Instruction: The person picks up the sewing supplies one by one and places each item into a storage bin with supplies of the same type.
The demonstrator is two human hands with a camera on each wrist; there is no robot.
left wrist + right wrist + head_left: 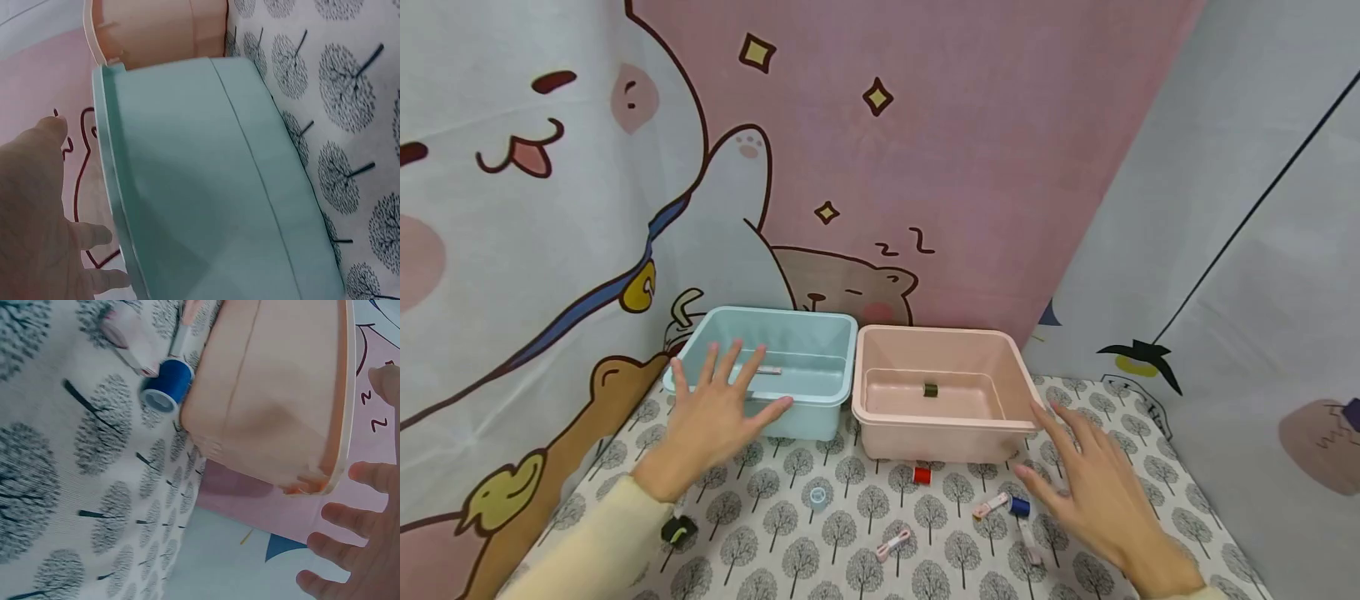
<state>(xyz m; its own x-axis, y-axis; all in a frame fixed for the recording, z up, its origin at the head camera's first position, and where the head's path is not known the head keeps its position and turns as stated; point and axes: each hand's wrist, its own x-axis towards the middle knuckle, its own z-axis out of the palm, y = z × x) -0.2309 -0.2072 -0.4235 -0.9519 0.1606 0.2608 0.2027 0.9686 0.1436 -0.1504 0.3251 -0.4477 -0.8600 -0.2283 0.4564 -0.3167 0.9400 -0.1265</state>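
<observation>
At the back of the white tree-print cloth (793, 521) there are 2 rectangular plastic bins side by side. The light blue bin (808, 422) has 1 small pale strip (769, 371) in it, too tiny to make out properly. The peach-pink bin (940, 443) has 1 dark olive-green roll (930, 390) sitting on its floor.

Out on the cloth I count 7 little things: 1 red spool (922, 476) in front of the peach-pink bin, 1 blue thread spool (1018, 506), 1 pale blue ring-shaped piece (817, 498), 1 blackish lump (679, 531) by the left sleeve (595, 542), and 3 pale pinkish bundles (892, 545).

Left hand (711, 421) is over the light blue bin's near side, fingers spread apart. Right hand (1096, 492) is just beside the peach-pink bin's right corner, fingers apart too, can't tell if they're touching it.
</observation>
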